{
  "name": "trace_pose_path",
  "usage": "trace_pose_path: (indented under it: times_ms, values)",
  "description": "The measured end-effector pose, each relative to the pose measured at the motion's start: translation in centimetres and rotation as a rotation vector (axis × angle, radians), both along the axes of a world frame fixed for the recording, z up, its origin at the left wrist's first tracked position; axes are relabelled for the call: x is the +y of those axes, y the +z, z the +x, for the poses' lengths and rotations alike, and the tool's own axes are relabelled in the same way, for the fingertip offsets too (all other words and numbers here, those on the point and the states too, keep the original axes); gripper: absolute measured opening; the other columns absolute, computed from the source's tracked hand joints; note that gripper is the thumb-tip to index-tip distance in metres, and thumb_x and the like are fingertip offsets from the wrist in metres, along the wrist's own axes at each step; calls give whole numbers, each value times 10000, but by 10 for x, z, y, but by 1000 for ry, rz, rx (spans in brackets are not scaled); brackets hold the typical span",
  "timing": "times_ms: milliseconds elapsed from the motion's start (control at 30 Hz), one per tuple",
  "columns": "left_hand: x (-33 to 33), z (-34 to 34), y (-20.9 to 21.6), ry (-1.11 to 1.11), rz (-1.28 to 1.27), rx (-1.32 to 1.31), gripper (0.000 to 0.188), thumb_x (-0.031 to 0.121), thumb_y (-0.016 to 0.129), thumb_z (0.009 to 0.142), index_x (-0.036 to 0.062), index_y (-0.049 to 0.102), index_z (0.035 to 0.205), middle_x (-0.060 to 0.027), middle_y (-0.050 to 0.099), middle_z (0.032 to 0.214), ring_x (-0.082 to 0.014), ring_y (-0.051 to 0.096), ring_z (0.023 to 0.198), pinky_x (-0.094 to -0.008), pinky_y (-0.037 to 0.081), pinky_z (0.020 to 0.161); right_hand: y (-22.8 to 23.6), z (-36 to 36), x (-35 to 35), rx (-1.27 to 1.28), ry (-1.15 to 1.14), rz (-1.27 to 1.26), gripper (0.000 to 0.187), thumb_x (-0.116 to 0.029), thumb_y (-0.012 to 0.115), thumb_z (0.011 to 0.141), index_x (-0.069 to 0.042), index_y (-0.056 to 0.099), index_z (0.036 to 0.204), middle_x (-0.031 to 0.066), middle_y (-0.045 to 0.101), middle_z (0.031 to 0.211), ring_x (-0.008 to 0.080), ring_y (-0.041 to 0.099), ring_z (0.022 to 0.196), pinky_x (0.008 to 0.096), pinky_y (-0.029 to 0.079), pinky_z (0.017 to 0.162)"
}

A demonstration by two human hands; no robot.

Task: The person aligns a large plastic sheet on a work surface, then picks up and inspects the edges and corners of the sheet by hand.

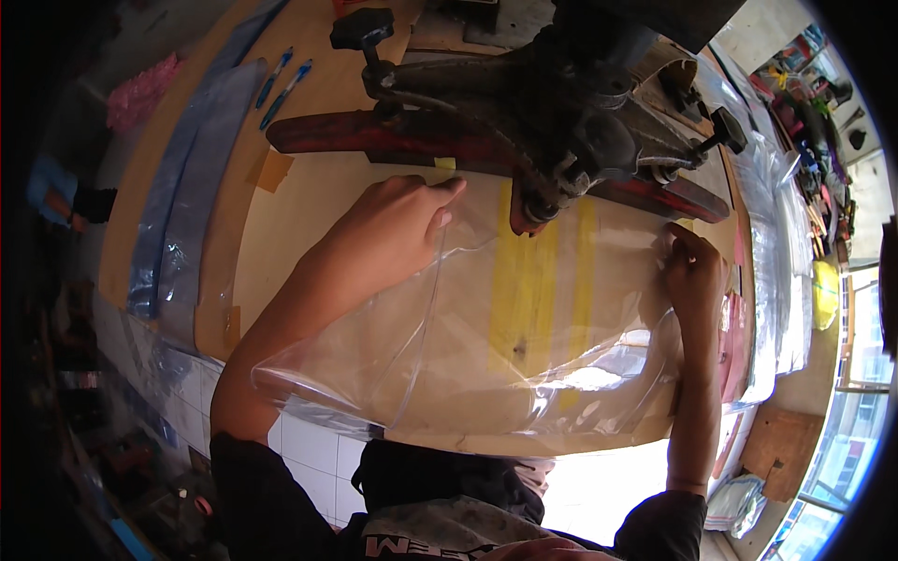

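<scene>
A clear plastic sheet (449, 327) lies loosely over the tan board in front of me, creased and shiny, its near part hanging toward the front edge. My left hand (398, 220) is closed at the sheet's far left edge, index finger and thumb at the plastic, beside a small yellow tape piece (444, 164). At the far right corner my right hand (694, 266) is closed, fingers curled on the plastic. Just beyond both hands stands a dark metal press head (561, 122) with a long reddish bar (421, 137) low over the board.
Yellow tape strips (524, 309) run down the board (290, 224). Two blue pens (285, 93) lie at the far left, near folded bluish plastic strips (196, 178). Stacked clear plastic (781, 252) sits at the right. Black knobs (363, 28) stick up from the press. Another person's hand (70, 215) shows far left.
</scene>
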State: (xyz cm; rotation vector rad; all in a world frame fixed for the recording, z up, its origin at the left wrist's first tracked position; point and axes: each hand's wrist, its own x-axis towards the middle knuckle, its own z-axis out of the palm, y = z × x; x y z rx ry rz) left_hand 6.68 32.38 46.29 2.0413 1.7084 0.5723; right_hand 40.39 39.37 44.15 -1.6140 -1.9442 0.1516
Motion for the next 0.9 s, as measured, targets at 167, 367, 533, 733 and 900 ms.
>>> trace_pose_path:
  times_ms: [167, 367, 533, 733, 900]
  values:
    - [-2, -3, 1, -10, 18, -8, 325, 56, 501, 867, 8, 547, 1185, -262, 606, 912, -415, 577, 841, -378, 465, 755, 4, -3, -3, -20, 17, 55, 239, -35, 516, 764, -50, 688, 929, 208, 620, 736, 339, 621, 685, 398, 477, 647]
    - [0, -7, 5, -105, 37, -69, 365, 71, 535, 859, 32, 528, 1222, -211, 625, 853, -280, 619, 737, -330, 468, 720, 9, 16, -1, -45, 85, 19, 220, -46, 530, 765, -46, 686, 919, 217, 621, 741, 346, 620, 699, 409, 485, 666]
    - [-43, -35, 29, -31, 63, -157, 385, 63, 529, 864, 37, 510, 1248, -105, 555, 886, -181, 527, 748, -268, 438, 722, 34, 27, -31, -103, 52, 6, 206, -69, 556, 791, -40, 678, 954, 177, 625, 770, 316, 627, 746, 396, 478, 708]
    - [-129, -72, 26, 217, 301, -107, 290, 105, 487, 913, -2, 551, 1175, -97, 551, 996, -180, 544, 857, -279, 432, 798, 17, 86, -101, 433, -186, 160, 183, -91, 557, 861, 16, 651, 977, 132, 639, 912, 204, 616, 809, 313, 469, 754]
    - [-156, -99, -36, 518, 554, -397, 308, 197, 455, 952, -21, 552, 1146, -122, 531, 1172, -210, 519, 1095, -303, 397, 938, -9, 109, -112, 464, -325, 403, 189, -81, 518, 888, 30, 645, 973, 110, 640, 952, 193, 606, 880, 303, 465, 780]
